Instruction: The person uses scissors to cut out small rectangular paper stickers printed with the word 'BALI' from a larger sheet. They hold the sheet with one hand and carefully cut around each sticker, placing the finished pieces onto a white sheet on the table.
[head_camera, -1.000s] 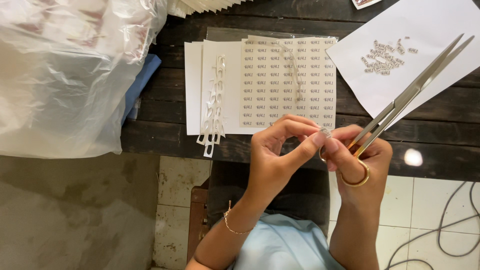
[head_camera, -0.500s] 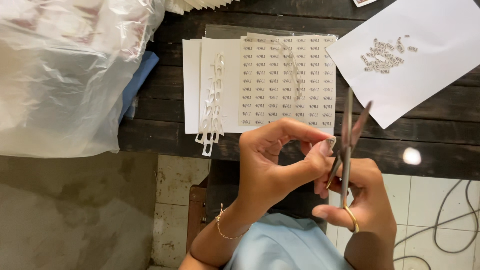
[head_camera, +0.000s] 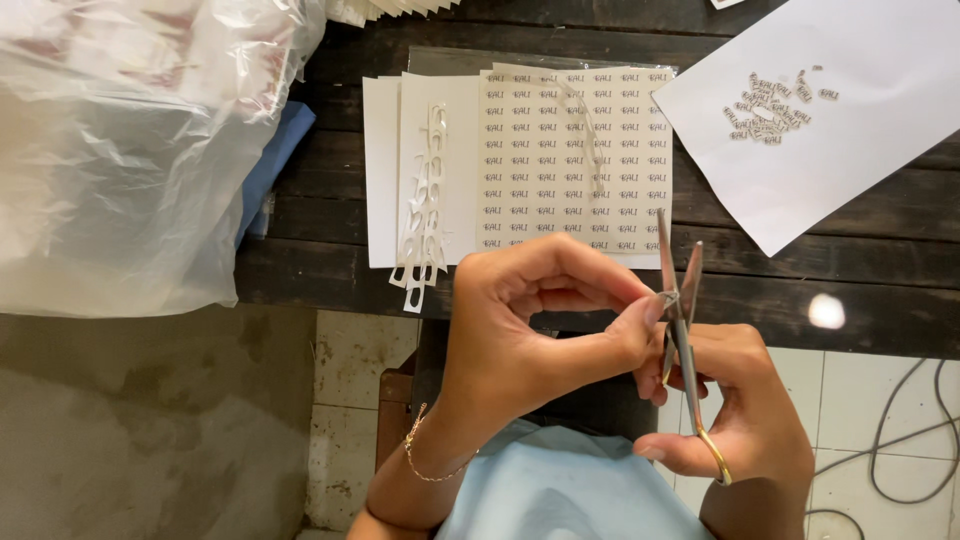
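My left hand (head_camera: 545, 325) pinches a tiny paper label piece (head_camera: 666, 297) between thumb and forefinger, just off the dark wooden table's front edge. My right hand (head_camera: 745, 415) grips small metal scissors (head_camera: 680, 300) with gold handles, blades slightly apart and pointing up around the held piece. Behind the hands lies a sheet of small printed labels (head_camera: 575, 150) in rows, with a cut-out white strip (head_camera: 425, 215) along its left side. A pile of cut labels (head_camera: 770, 110) rests on a white paper sheet (head_camera: 850, 150) at the right.
A large clear plastic bag (head_camera: 130, 140) with contents fills the left, with a blue item (head_camera: 280, 165) beside it. The dark wooden table (head_camera: 850, 290) ends near my hands. Tiled floor and a grey cable (head_camera: 890, 440) lie below right.
The scissors have swung from pointing up-right to nearly upright, and my right hand has dropped lower. The blades now sit at the piece held by my left fingers.
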